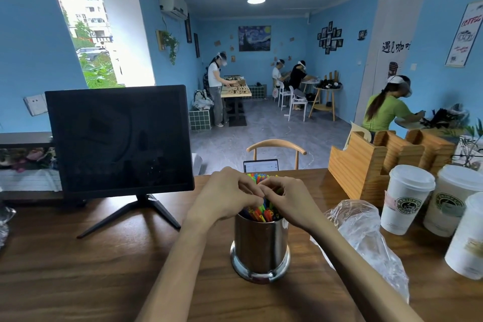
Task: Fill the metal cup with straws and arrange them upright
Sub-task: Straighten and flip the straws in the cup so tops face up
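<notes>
A shiny metal cup (260,246) stands upright on the wooden counter (78,269), right in front of me. Several coloured straws (261,213) stand in it, their tops showing above my fingers. My left hand (226,195) curls round the bundle from the left. From the right, my right hand (286,200) closes its fingers on the same bundle. The two hands meet above the cup's rim and hide most of the straws' middle.
A dark monitor (119,138) on a stand is at the left. A crumpled clear plastic bag (363,235) lies just right of the cup. White lidded paper cups (405,202) and a wooden holder (371,165) stand at the right. People work at tables behind.
</notes>
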Demonstrator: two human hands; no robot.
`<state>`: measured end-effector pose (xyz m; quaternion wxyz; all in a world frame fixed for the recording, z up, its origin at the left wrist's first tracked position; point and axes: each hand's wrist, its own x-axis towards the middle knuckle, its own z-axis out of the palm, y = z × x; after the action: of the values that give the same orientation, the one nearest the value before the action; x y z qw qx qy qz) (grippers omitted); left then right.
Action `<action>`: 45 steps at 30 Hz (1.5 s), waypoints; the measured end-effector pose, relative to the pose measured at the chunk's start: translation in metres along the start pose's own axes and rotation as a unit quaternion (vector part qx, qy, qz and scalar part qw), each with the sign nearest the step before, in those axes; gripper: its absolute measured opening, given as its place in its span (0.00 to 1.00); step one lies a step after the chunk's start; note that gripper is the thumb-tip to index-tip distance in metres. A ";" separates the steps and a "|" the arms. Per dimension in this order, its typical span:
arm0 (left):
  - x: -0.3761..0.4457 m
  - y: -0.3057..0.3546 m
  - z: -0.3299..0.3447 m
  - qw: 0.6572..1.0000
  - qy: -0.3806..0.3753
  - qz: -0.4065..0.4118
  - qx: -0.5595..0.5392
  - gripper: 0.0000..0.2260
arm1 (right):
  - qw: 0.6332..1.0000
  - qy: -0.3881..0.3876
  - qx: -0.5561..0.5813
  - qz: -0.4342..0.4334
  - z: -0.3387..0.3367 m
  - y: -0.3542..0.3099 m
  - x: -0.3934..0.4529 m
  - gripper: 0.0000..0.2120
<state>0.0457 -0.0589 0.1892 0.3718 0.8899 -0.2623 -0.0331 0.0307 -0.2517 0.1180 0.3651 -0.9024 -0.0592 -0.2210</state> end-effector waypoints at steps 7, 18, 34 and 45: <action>0.003 0.006 0.001 0.998 0.017 -0.063 0.001 0.06 | 1.000 -0.003 0.001 0.003 0.000 -0.002 0.000 0.10; 0.014 0.018 -0.004 0.993 0.090 -0.059 0.040 0.02 | 0.999 0.001 0.028 0.019 -0.003 -0.003 -0.003 0.10; 0.004 0.027 -0.035 0.862 0.394 0.111 -0.298 0.05 | 0.982 -0.030 0.185 -0.035 -0.017 -0.026 -0.004 0.08; -0.007 -0.015 -0.028 0.760 0.041 -0.016 -0.648 0.14 | 0.729 0.062 0.658 0.181 -0.058 -0.039 0.015 0.07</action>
<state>0.0533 -0.0287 0.1983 0.8695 0.4415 -0.1481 -0.1645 0.0135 -0.2634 0.1863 0.9032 -0.4143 -0.0024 -0.1122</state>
